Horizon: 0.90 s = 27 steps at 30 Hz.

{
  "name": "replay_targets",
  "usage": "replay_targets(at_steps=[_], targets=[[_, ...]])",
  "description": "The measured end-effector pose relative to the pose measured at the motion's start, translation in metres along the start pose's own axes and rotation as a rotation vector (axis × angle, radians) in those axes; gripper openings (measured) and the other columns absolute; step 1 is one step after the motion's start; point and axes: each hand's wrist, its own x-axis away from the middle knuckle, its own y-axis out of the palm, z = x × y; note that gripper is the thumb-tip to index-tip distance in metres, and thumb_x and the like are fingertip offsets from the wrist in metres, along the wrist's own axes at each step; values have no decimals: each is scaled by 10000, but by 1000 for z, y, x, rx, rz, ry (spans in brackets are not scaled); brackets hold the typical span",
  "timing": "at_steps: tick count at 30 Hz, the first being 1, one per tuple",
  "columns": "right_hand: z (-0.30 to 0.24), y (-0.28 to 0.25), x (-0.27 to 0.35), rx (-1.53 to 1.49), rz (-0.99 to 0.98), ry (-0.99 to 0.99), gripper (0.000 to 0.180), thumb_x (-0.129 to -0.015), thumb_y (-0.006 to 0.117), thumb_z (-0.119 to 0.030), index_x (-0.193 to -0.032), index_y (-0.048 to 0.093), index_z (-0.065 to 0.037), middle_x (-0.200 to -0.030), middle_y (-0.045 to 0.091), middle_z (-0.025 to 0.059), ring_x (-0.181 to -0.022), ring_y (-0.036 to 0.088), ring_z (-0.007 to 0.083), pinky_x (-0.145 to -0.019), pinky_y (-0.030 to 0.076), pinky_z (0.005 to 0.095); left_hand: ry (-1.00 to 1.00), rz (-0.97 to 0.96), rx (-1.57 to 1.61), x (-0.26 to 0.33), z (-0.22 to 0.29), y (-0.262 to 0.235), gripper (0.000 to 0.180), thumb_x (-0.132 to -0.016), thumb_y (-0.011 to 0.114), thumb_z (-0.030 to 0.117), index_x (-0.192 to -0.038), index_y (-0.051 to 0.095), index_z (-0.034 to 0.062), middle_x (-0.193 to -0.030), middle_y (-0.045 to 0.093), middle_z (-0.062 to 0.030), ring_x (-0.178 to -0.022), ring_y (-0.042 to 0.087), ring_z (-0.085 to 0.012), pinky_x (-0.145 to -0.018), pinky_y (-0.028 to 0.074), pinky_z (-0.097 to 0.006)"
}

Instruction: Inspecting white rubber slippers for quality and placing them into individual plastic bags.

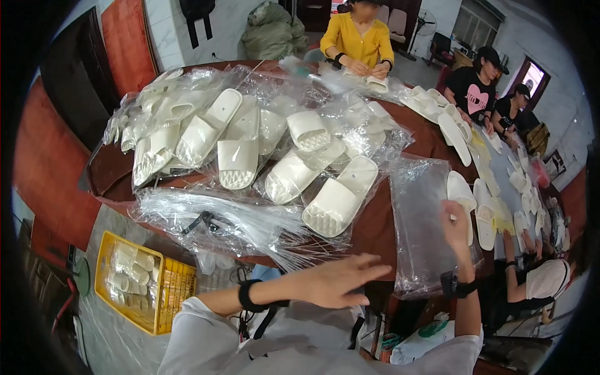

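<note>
My left hand [340,281] is held in the air over the near edge of the table, fingers stretched out and nothing in them. To the right, my right hand [456,225] has its fingers curled at the lower part of a white slipper [461,189]; the hand covers part of it. Its mate, another white slipper [484,215], lies just to the right. Between my hands a clear plastic bag [420,225] lies flat on the brown table. Left of it, a bagged white slipper [331,206] rests at the front of a heap of slippers in clear bags.
Many thin white strips [231,215] in plastic lie along the near edge. A yellow crate [161,294] of wrapped slippers stands on the floor at left. Opposite sits a person in yellow [359,37]; others work along the table at right, among loose slippers [455,137].
</note>
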Motion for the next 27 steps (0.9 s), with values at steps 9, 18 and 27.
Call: replay_targets(at_steps=[9, 18, 27], targets=[[-137, 103, 8, -379, -497, 319, 501, -860, 699, -259, -1248, 522, 4, -1071, 622, 75, -1007, 591, 201, -785, 513, 354, -294, 514, 380, 59, -61, -42, 638, -882, 652, 157, -1428, 342, 47, -1324, 467, -201, -1167, 515, -301, -955, 444, -351], [-111, 156, -38, -748, -578, 857, 366, -882, 653, -338, -1081, 535, -55, -1031, 571, 31, -878, 565, 165, -764, 498, 335, -568, 933, 1495, 86, -105, -52, 416, -909, 592, 105, -1212, 442, -136, -1236, 514, -240, -1118, 568, -329, -989, 476, -407], [-121, 144, -58, -1136, -409, 851, 157, -931, 502, -152, -1039, 514, -39, -956, 578, 94, -875, 587, 234, -823, 536, 450, -737, 766, 1747, 80, -93, -61, 406, -945, 549, 187, -1144, 457, -155, -1179, 531, -297, -1190, 506, -409, -1032, 441, -442]])
